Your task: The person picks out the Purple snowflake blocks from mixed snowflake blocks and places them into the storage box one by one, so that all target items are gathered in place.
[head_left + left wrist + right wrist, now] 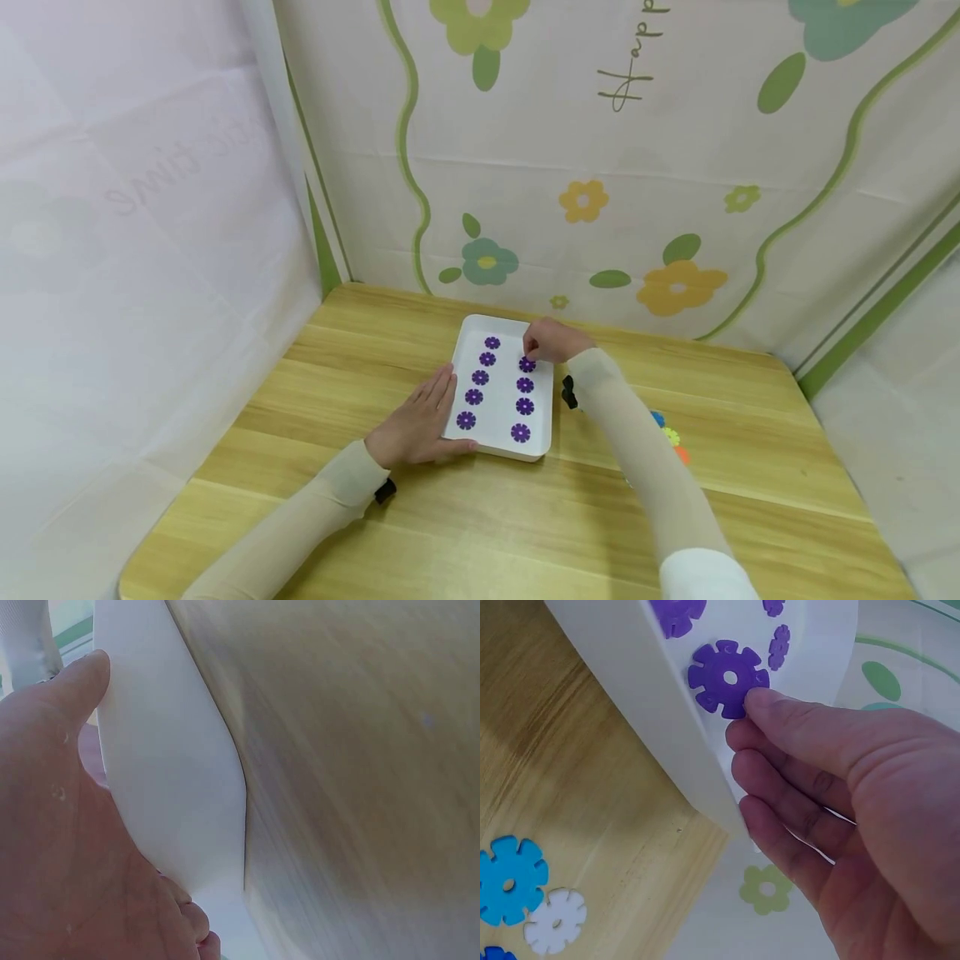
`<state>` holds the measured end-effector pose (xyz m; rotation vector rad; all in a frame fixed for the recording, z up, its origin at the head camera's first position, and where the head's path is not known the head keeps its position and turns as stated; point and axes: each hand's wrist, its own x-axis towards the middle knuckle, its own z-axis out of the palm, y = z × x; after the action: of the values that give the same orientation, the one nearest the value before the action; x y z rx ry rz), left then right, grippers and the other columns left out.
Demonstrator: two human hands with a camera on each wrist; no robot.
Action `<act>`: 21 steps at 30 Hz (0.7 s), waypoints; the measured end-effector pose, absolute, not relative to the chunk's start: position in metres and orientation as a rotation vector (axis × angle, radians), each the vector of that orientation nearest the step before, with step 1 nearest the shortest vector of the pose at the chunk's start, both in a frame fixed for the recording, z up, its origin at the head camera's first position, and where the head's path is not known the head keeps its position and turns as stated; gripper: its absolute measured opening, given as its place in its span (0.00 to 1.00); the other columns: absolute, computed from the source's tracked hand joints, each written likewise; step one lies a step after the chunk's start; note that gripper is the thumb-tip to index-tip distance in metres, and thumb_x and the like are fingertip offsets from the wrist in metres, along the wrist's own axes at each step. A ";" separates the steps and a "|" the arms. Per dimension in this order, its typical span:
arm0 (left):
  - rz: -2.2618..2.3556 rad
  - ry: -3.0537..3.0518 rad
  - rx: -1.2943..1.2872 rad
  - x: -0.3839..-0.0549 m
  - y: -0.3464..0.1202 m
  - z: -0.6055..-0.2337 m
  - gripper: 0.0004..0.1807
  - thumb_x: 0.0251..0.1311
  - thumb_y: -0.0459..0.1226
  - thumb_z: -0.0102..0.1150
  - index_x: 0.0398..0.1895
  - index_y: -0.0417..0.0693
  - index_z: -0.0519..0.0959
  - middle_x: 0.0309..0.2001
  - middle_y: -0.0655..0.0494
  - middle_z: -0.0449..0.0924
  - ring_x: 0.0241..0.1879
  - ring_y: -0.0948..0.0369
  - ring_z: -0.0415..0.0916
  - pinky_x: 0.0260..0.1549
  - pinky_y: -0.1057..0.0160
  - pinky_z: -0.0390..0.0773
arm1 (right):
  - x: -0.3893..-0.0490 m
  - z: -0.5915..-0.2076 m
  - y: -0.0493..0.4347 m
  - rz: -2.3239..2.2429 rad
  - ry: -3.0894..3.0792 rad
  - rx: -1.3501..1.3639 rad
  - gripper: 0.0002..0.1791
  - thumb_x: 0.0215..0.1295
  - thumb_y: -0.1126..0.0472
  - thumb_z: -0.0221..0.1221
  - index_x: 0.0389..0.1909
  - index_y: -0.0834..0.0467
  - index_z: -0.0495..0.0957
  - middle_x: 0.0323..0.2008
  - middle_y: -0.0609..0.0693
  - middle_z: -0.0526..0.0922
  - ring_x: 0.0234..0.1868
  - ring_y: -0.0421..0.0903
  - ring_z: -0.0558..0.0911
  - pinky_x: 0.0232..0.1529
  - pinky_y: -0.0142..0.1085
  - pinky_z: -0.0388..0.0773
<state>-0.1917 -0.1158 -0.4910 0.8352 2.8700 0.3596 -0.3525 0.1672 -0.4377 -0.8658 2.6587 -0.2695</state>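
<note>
A white rectangular tray [498, 408] lies on the table with purple notched plastic discs in two columns, the left column [480, 377] and the right column [525, 406]. At the far end of the right column, my right hand [557, 340] pinches a purple disc [718, 675] between thumb and forefinger, inside the tray's right wall. My left hand [416, 425] rests against the tray's near left corner, its fingers stretched along the left side and its thumb on the near rim. In the left wrist view the tray's outer wall [169, 750] shows beside the thumb.
Loose discs lie on the wooden table [750, 433] right of the tray, partly behind my right forearm: a blue disc [657, 418], a yellow disc [671, 436] and an orange disc [682, 454] among them. A flower-printed cloth [517, 208] hangs behind the table's far edge.
</note>
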 end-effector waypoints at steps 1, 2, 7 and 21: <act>0.363 2.867 0.833 -0.192 -0.115 -0.490 0.65 0.67 0.71 0.54 0.83 0.27 0.45 0.86 0.32 0.38 0.86 0.40 0.39 0.83 0.41 0.52 | -0.353 -0.439 0.167 -0.269 2.664 -0.864 0.06 0.74 0.64 0.64 0.38 0.58 0.89 0.38 0.50 0.88 0.39 0.44 0.82 0.50 0.39 0.85; 0.360 2.869 0.834 -0.191 -0.115 -0.490 0.65 0.67 0.71 0.54 0.83 0.27 0.46 0.86 0.32 0.38 0.86 0.40 0.39 0.83 0.41 0.52 | -0.354 -0.440 0.167 -0.268 2.669 -0.864 0.06 0.74 0.64 0.64 0.38 0.59 0.89 0.38 0.50 0.89 0.39 0.44 0.82 0.50 0.39 0.85; 0.320 2.881 0.831 -0.193 -0.115 -0.493 0.66 0.67 0.74 0.50 0.84 0.29 0.44 0.86 0.34 0.36 0.87 0.42 0.37 0.84 0.43 0.50 | -0.353 -0.441 0.166 -0.270 2.679 -0.840 0.06 0.74 0.64 0.65 0.39 0.59 0.89 0.39 0.51 0.89 0.39 0.44 0.83 0.50 0.40 0.85; 0.336 2.878 0.835 -0.190 -0.114 -0.488 0.65 0.67 0.72 0.54 0.83 0.27 0.46 0.85 0.32 0.38 0.86 0.40 0.39 0.82 0.41 0.54 | -0.343 -0.416 0.187 -0.251 2.707 -0.956 0.08 0.73 0.64 0.65 0.47 0.63 0.88 0.44 0.54 0.90 0.44 0.49 0.87 0.53 0.43 0.87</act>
<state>-0.1899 -0.1142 -0.4878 0.8349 2.8780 0.3363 -0.3426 0.1872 -0.4160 -0.9558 2.7067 -0.2511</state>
